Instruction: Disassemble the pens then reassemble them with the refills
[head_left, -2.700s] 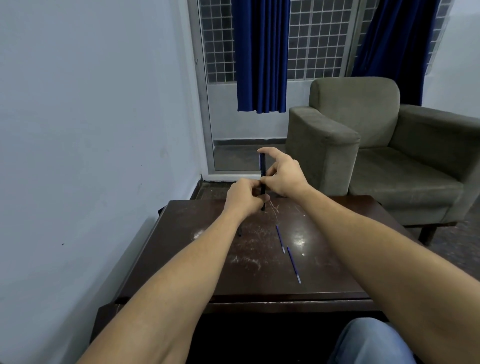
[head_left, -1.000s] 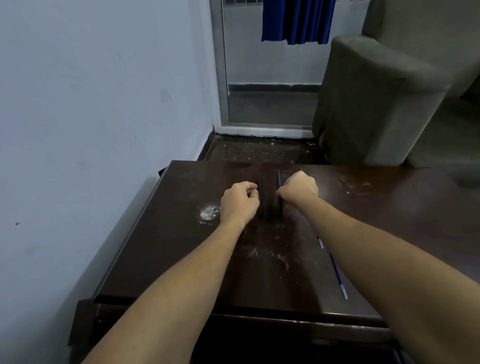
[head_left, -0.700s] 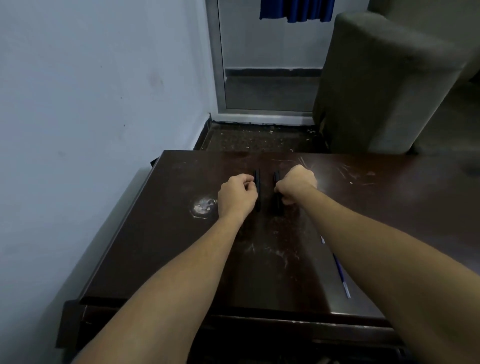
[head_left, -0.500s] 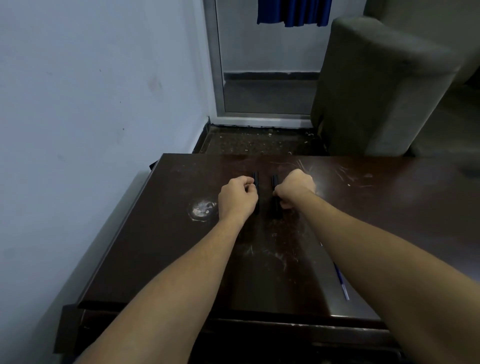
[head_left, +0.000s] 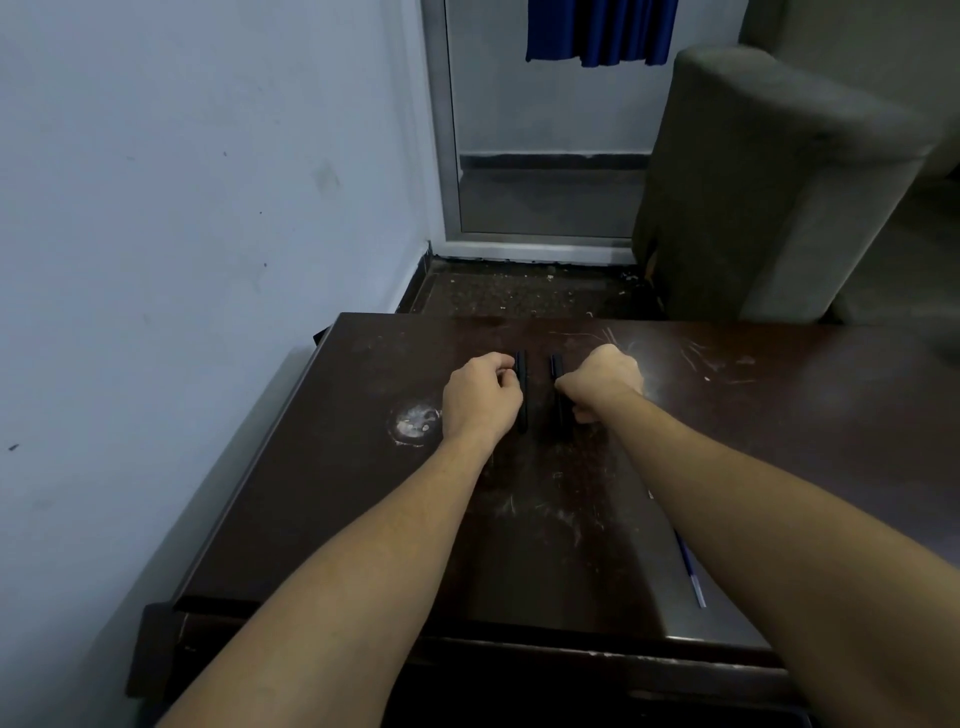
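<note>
Parallel pens (head_left: 521, 402) (head_left: 556, 370) between the hands (head_left: 480, 397) (head_left: 602, 382) — each gripped.

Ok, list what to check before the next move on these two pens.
1. Left hand grips the left pen: ok.
2. Right hand grips the right pen: ok.
3. Pens parallel, not touching each other: ok.
4. Blue refill lies on the table beside the right forearm: ok.
5. Refills already inside the pens: cannot tell.
</note>
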